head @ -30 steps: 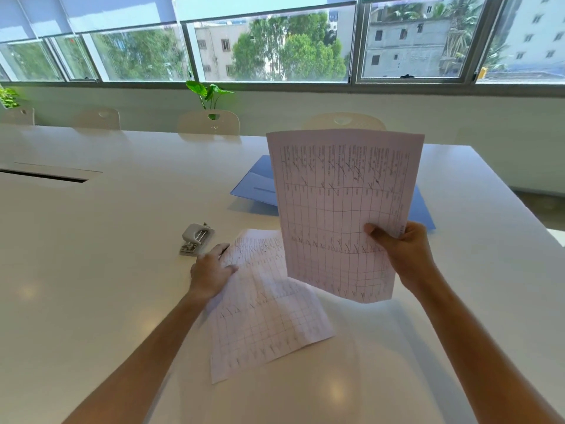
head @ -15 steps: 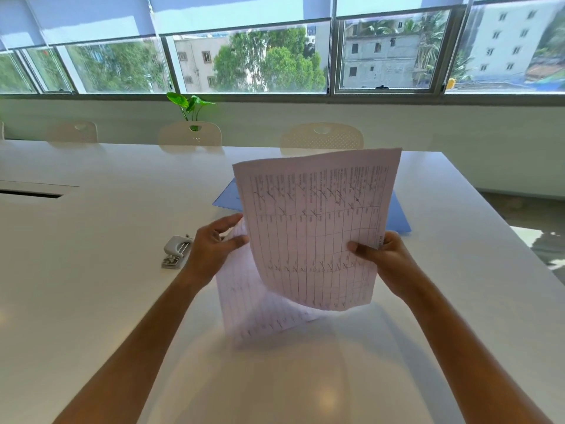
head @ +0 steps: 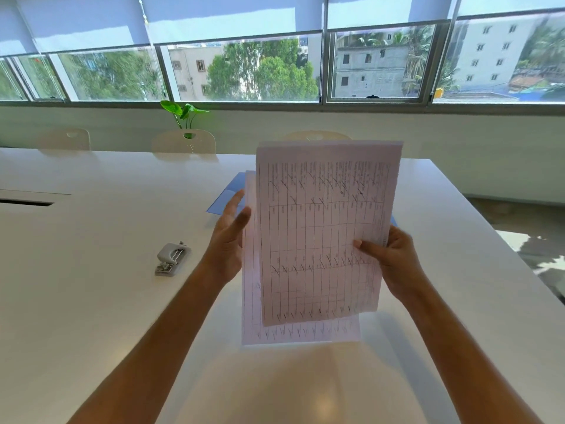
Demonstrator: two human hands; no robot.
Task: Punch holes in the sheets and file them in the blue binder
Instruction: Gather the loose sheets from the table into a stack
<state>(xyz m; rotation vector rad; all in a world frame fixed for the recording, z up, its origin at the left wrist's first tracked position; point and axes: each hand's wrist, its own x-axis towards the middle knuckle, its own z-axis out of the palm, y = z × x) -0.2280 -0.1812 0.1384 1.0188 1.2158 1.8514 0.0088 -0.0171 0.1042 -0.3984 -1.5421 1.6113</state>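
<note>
My right hand (head: 397, 264) pinches the front sheet (head: 324, 228) mid-frame; my left hand (head: 227, 240), fingers straight, steadies the back sheet (head: 250, 301). Hole punch (head: 171, 259) lies left; blue binder (head: 227, 197) behind.

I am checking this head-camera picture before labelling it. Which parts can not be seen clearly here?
- blue binder: mostly hidden behind the raised sheets; open or closed cannot be told.
- Print on the sheets: too small and blurred to read.
- right hand: its fingers sit behind the sheets, only the thumb shows.
- left hand: its grip on the rear sheet is unclear.
- hole punch: too small for details.
</note>
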